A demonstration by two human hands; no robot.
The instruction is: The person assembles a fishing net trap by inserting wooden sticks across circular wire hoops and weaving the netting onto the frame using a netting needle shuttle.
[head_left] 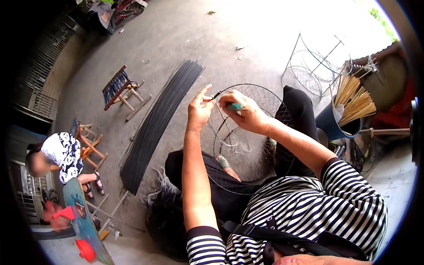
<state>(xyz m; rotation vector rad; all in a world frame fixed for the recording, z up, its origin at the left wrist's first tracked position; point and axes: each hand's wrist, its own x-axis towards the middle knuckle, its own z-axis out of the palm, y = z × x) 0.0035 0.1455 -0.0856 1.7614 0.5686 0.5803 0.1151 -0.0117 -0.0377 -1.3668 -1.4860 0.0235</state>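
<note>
A round wire-framed net lies across the person's lap, its mesh hanging between thin dark hoops. At the net's upper left edge, my left hand pinches the rim, with one finger pointing up. My right hand is closed around a green-handled tool just to the right. A short dark piece shows between the two hands; whether it belongs to the tool or the rim I cannot tell. Pale thread hangs loosely inside the net.
A bundle of dark rods lies on the concrete floor at left, beside a folding stool. A blue bucket of wooden sticks stands right, near more wire frames. Another person sits far left by a table with red funnels.
</note>
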